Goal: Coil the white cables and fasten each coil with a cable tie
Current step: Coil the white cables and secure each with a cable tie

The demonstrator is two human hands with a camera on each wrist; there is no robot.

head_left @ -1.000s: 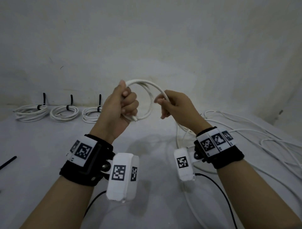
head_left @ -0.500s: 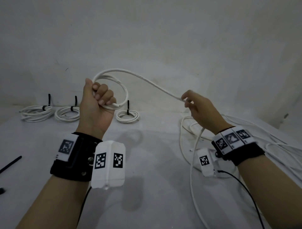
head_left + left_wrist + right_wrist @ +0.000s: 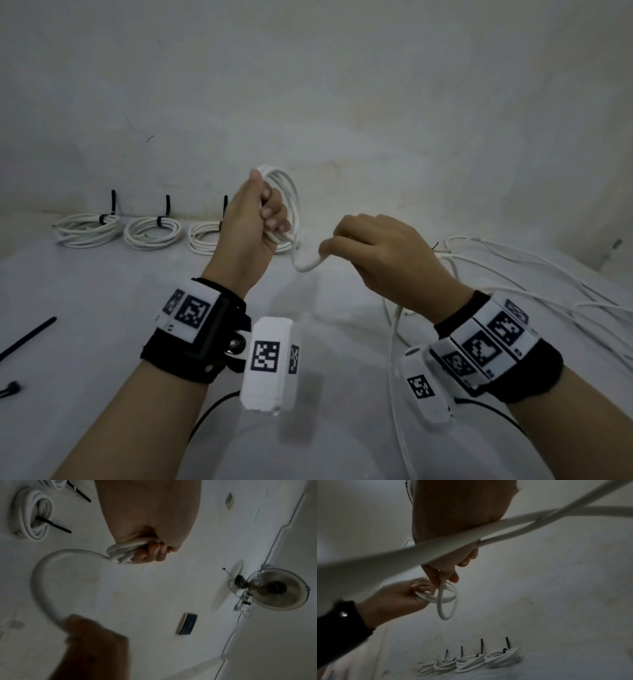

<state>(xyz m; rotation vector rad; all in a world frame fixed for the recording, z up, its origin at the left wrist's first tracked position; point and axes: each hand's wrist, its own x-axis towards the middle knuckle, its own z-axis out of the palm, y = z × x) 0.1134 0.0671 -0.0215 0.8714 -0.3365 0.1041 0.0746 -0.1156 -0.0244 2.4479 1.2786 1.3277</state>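
My left hand point(image 3: 265, 219) is raised above the table and grips a small coil of white cable point(image 3: 289, 195) in its fist; the bunched loops point(image 3: 123, 551) show in the left wrist view. Just to its right, my right hand point(image 3: 329, 245) pinches the same cable point(image 3: 306, 265), which sags in a short curve between the two hands. The right wrist view shows that pinch point(image 3: 443, 577) with a new loop point(image 3: 444, 607) hanging beside the coil. The rest of the cable runs down under my right wrist to the table point(image 3: 394, 342).
Several finished coils with black ties point(image 3: 152, 231) lie in a row along the far wall. Loose white cables point(image 3: 531, 274) sprawl over the right side of the table. Loose black cable ties point(image 3: 27, 337) lie at the left edge.
My hands, far apart half a second ago with the cable stretched between them, have come back together. The right hand has brought a fresh loop to the coil in the left.
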